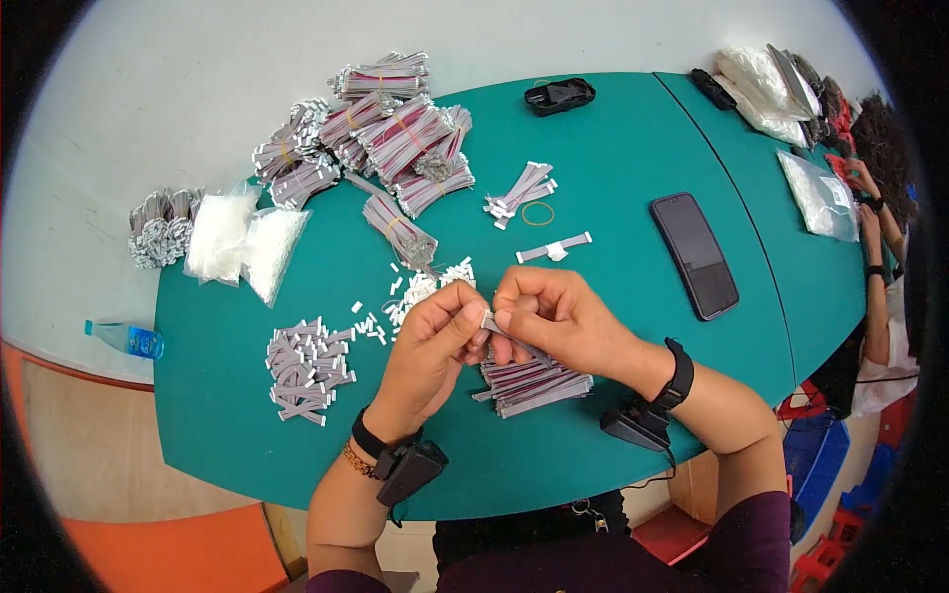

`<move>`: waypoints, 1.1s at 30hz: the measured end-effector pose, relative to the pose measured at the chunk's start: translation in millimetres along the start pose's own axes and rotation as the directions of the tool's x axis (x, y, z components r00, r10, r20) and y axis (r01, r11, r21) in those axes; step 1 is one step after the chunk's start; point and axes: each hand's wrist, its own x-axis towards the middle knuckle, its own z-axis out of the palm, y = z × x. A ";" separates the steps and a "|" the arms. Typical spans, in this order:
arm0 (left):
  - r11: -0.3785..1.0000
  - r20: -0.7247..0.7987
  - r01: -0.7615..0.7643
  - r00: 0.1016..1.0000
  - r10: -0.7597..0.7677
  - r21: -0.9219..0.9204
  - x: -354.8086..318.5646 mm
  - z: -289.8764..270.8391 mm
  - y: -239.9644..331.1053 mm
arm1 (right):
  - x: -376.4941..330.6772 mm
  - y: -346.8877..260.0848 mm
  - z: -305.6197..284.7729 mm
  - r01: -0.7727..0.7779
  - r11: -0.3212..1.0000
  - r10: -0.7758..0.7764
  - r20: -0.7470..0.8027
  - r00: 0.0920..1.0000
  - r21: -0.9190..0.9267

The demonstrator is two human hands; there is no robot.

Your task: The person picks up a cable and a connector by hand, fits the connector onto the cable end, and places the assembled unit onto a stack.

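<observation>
Fingers of left hand (427, 346) and right hand (554, 316) hide ribbon cable (491, 322).

Bright, even light; fisheye-bent, dark rim

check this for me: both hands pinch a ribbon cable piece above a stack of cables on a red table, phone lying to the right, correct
Not quite: the table is green, not red, as the head view shows. The rest holds: left hand and right hand pinch the ribbon cable piece above the stack, phone to the right.

Both hands, left (432, 348) and right (555, 314), pinched on a flat cable piece (491, 323) above the green table (613, 168).
</observation>
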 end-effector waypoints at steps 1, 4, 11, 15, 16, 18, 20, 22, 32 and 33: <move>1.000 0.003 -0.004 1.000 0.004 0.002 -0.1 -0.1 -0.1 | 0.0 0.2 0.0 0.000 1.000 0.000 0.000 1.000 0.000; 1.000 -0.014 0.006 1.000 -0.006 -0.024 -0.4 1.4 0.0 | 0.2 2.2 -0.6 0.009 1.000 -0.009 -0.004 1.000 -0.012; 0.999 -0.029 -0.034 0.999 0.034 0.003 -0.1 0.1 -1.8 | -0.9 5.2 1.9 0.086 0.989 -0.092 -0.051 0.994 -0.122; 0.993 -0.033 -0.070 0.997 0.073 0.099 0.3 -1.6 -2.3 | -0.2 3.3 0.4 0.054 0.987 -0.062 -0.048 0.997 -0.152; 0.986 -0.037 -0.088 0.995 0.094 0.141 0.4 -2.1 -2.9 | -0.2 2.7 0.2 0.029 0.989 -0.036 -0.044 0.998 -0.148; 0.977 -0.038 -0.107 0.993 0.116 0.182 0.6 -2.4 -3.9 | -0.7 1.5 0.4 0.013 0.989 -0.020 -0.049 0.999 -0.147; 0.942 -0.044 -0.154 0.984 0.175 0.298 0.7 -2.6 -5.3 | -0.8 1.0 0.5 -0.020 0.990 0.012 -0.054 0.998 -0.142; 0.919 -0.045 -0.176 0.978 0.205 0.354 0.5 -1.3 -5.8 | -1.0 5.5 0.2 0.029 0.975 -0.046 -0.070 0.996 -0.221; 0.952 -0.035 -0.139 0.987 0.154 0.274 0.9 -1.3 -5.8 | -0.2 1.2 -1.9 0.003 0.984 -0.013 -0.053 0.999 -0.177; 0.964 -0.028 -0.127 0.990 0.137 0.235 1.0 -1.0 -6.1 | -0.3 1.3 -1.8 0.003 0.984 -0.013 -0.053 0.999 -0.177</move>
